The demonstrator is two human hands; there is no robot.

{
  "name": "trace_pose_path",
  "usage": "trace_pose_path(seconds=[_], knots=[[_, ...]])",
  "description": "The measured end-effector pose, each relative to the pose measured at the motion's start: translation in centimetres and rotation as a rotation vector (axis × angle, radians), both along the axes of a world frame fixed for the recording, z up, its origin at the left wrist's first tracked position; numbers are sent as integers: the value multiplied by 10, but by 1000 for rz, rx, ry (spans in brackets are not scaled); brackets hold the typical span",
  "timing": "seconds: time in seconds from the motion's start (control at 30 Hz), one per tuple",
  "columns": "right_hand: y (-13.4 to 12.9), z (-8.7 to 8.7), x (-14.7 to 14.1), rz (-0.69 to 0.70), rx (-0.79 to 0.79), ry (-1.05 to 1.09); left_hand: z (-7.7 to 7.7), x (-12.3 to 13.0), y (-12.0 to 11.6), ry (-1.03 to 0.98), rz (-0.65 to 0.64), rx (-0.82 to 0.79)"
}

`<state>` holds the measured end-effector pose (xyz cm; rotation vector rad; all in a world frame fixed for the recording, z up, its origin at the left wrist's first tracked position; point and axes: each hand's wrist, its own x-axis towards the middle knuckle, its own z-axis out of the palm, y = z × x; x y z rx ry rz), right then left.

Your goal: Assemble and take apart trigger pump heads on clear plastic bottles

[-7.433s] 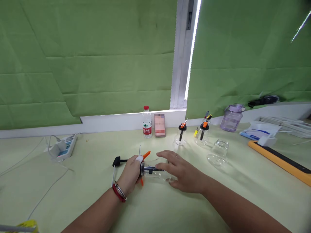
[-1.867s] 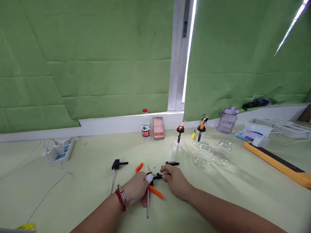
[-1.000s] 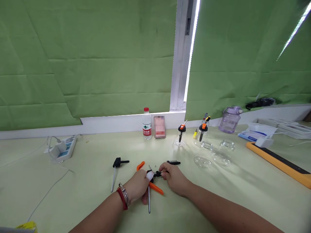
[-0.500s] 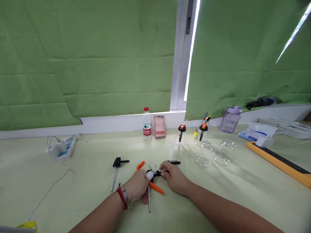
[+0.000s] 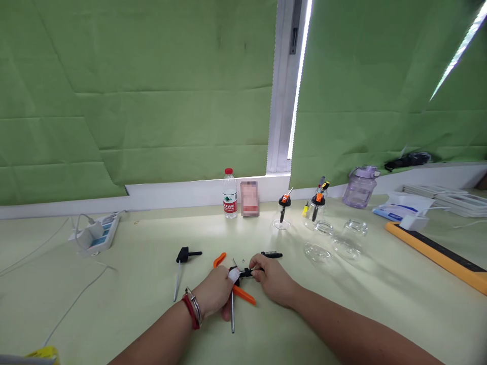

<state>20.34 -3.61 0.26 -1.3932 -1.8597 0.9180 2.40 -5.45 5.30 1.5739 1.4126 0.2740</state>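
My left hand is closed round a black clamp-like tool with orange handles and a metal rod that points down toward me. White material shows at its thumb. The fingertips of my right hand pinch the black end part of the same tool. Just behind that hand lies a black piece with a spring. A curved orange piece is beyond my left hand, and a tiny ring lies between the hands. Further left rests a black part with a metal rod.
A water bottle and a pinkish box stand at the back. Glass jars, two black-and-orange topped jars and a purple jug are at the right. A power strip lies left.
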Motion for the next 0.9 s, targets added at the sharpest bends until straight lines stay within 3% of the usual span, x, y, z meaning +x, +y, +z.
trace_pose_path(seconds=[0.9], knots=[[0,1,-1,-10,-6,-4,-4,-1,1,3,26,16]])
